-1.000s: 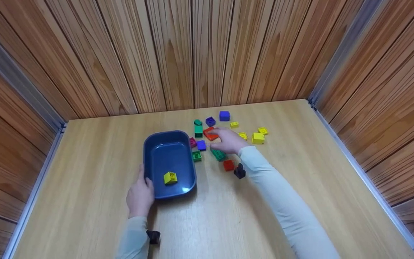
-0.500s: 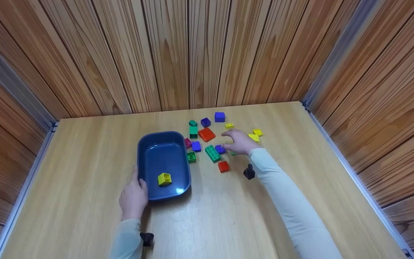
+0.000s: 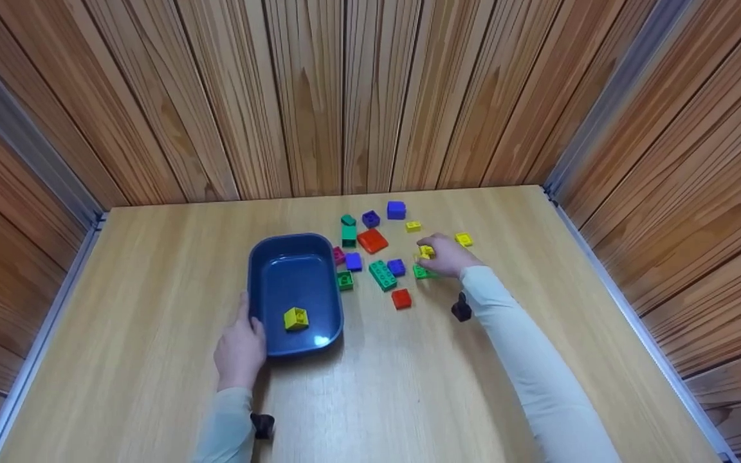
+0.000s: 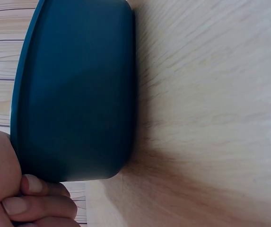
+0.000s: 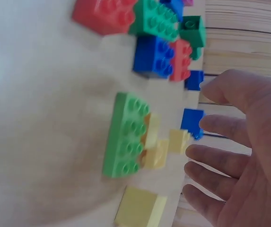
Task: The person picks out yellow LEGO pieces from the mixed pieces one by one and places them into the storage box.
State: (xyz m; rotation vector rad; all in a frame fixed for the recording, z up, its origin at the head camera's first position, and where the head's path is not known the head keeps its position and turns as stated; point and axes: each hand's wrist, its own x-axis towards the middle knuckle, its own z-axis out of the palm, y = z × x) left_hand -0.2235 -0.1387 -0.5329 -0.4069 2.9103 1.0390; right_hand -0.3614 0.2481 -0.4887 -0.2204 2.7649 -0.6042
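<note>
Left hand (image 3: 240, 350) grips the near-left rim of the blue tub (image 3: 267, 283), fingers (image 4: 40, 201) curled on its wall; tub mid-counter (image 3: 152, 270), one yellow brick (image 3: 296, 318) inside. Loose bricks lie toward the far edge. Right hand (image 3: 449, 257) hovers over small yellow bricks (image 5: 161, 149) beside a light-green brick (image 5: 126, 135), fingers (image 5: 218, 161) spread, holding nothing.

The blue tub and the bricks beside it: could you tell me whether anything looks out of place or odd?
Nothing looks damaged. One yellow brick lies tilted in the blue tub; the other bricks are scattered loosely on the table to its right.
</note>
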